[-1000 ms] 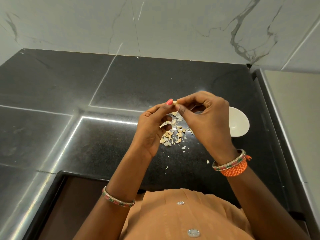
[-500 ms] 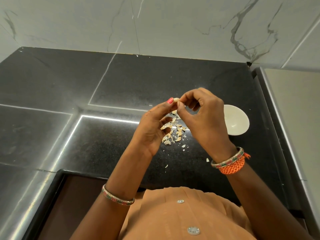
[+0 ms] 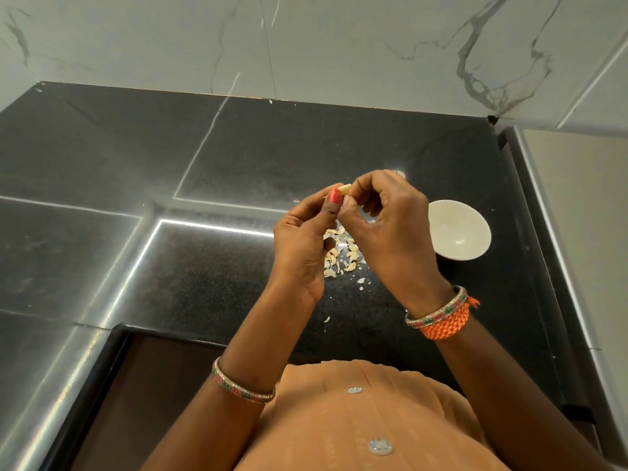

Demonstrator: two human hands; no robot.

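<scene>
While both hands meet above the worktop, I see the garlic clove (image 3: 345, 189) pinched between their fingertips. Only its pale tip shows, pointing up and away from the body, so I cannot tell its full long axis. The left hand (image 3: 302, 239) and right hand (image 3: 390, 229) curl tight onto it. Peel scraps (image 3: 341, 258) lie beneath on the black counter (image 3: 204, 266), with a white bowl (image 3: 458, 232) near the right hand.
</scene>
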